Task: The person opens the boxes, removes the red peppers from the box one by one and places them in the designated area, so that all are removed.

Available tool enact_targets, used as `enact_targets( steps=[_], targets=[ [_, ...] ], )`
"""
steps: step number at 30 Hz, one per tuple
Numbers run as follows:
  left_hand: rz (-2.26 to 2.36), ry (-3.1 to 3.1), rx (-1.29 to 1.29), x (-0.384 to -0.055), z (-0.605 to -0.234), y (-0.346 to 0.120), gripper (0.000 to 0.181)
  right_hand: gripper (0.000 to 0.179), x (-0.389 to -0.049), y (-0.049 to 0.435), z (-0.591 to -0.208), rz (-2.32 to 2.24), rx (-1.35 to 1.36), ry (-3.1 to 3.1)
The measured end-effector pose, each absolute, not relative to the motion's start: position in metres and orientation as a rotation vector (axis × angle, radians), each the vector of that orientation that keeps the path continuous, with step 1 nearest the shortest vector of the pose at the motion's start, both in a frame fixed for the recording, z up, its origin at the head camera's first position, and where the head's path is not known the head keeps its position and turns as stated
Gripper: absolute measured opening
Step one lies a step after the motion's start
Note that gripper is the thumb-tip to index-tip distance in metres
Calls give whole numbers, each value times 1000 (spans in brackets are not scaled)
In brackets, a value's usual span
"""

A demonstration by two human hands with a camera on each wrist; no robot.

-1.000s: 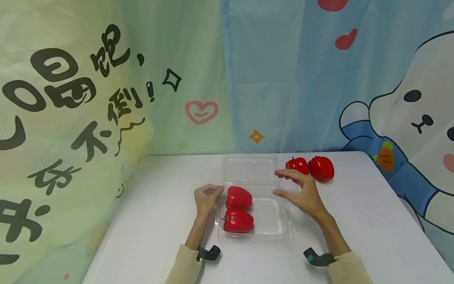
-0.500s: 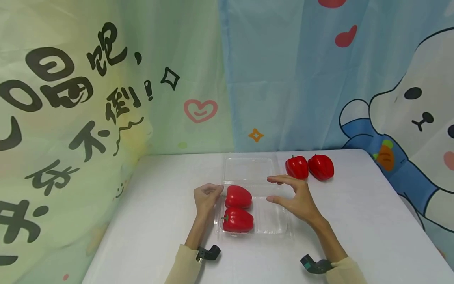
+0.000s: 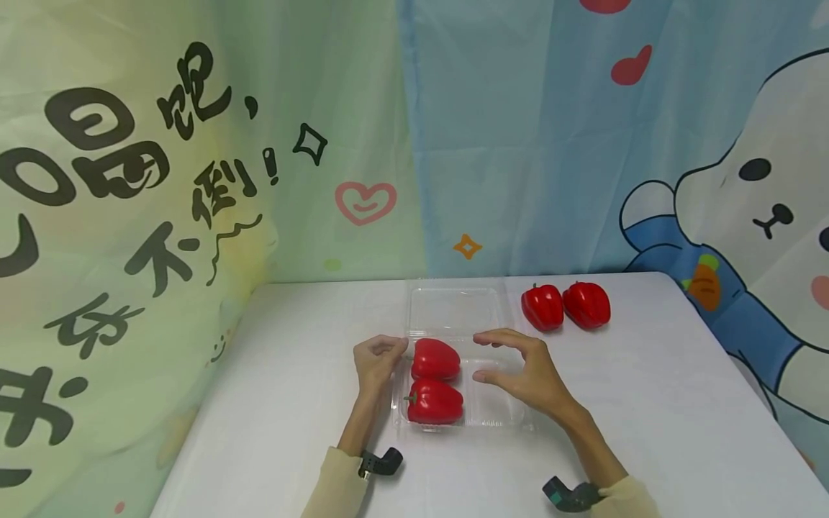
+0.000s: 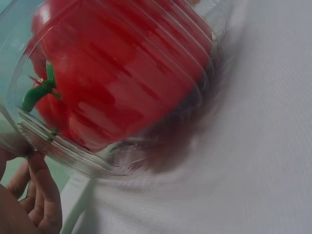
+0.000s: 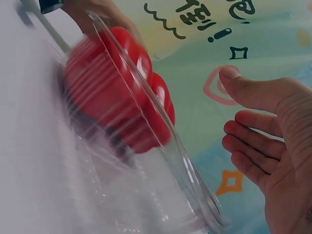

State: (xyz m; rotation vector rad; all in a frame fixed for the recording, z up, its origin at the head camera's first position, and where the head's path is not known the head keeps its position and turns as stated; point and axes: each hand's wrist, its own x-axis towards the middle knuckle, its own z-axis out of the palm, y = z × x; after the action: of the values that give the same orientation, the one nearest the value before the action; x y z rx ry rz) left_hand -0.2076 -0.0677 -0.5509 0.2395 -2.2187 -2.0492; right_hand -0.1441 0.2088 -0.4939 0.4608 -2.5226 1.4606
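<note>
A clear plastic clamshell container point(image 3: 495, 411) lies opened out on the white table, its lid point(image 3: 456, 309) folded back to the far side. Two red bell peppers, a rear one point(image 3: 436, 358) and a front one point(image 3: 435, 401), sit in the left half of its base. My left hand point(image 3: 378, 362) pinches the container's left rim between thumb and fingers; the left wrist view shows the fingers point(image 4: 45, 183) at that edge. Over the right half of the base hovers my right hand point(image 3: 527, 370), holding nothing, thumb point(image 5: 253, 92) and fingers apart. It touches neither pepper.
Two more red bell peppers, one on the left point(image 3: 542, 307) and one on the right point(image 3: 586, 305), stand side by side at the table's back right. A printed curtain point(image 3: 479, 144) hangs behind the table point(image 3: 291, 403).
My right hand has moved left and toward me, from in front of the back peppers to over the container. My left hand stays at the rim.
</note>
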Motion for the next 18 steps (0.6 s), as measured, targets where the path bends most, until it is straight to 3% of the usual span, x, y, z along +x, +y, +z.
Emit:
enact_targets(
  steps=[18],
  targets=[
    [-2053, -2216, 246, -205, -551, -66, 17, 57, -129, 181, -499, 1495, 547, -2526]
  ],
)
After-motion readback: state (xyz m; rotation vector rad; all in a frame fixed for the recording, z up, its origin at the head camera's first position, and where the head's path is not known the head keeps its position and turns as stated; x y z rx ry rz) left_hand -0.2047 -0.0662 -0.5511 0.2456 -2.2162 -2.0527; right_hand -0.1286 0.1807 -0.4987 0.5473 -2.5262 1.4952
